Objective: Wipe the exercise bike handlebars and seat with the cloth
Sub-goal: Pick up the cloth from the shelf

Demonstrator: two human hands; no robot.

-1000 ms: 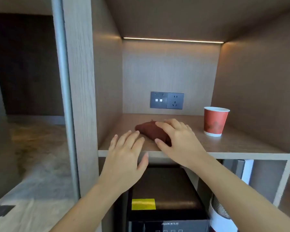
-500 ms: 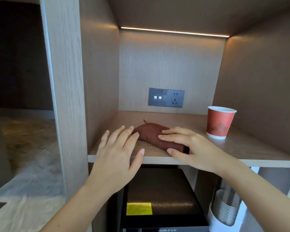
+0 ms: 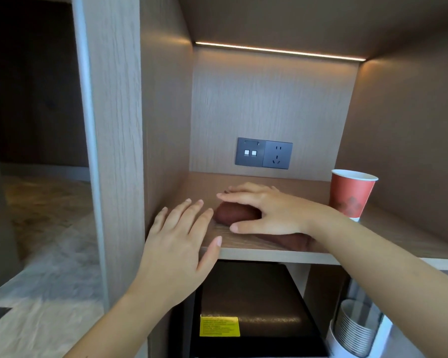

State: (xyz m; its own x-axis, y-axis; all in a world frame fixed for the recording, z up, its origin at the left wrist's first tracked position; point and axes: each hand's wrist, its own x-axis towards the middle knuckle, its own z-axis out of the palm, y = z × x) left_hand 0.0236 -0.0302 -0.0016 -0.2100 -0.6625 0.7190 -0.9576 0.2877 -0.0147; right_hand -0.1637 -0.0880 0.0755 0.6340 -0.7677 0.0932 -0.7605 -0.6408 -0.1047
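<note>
Left hand (image 3: 181, 244) open, fingers spread flat at the shelf (image 3: 269, 254) edge, fingertips just beside the rolled brown cloth (image 3: 236, 214). Cloth lies on the shelf under the right hand (image 3: 269, 210), which holds it between thumb and fingers. Red paper cup (image 3: 352, 195) stands further right.

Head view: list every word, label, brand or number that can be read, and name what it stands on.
None can be read.
Yellow label on the black box: printed lines, too blurred to read.
Red paper cup: a faint pattern, no legible words.
Socket panel: no lettering visible.
Cloth under the right hand: no tag in view.
</note>
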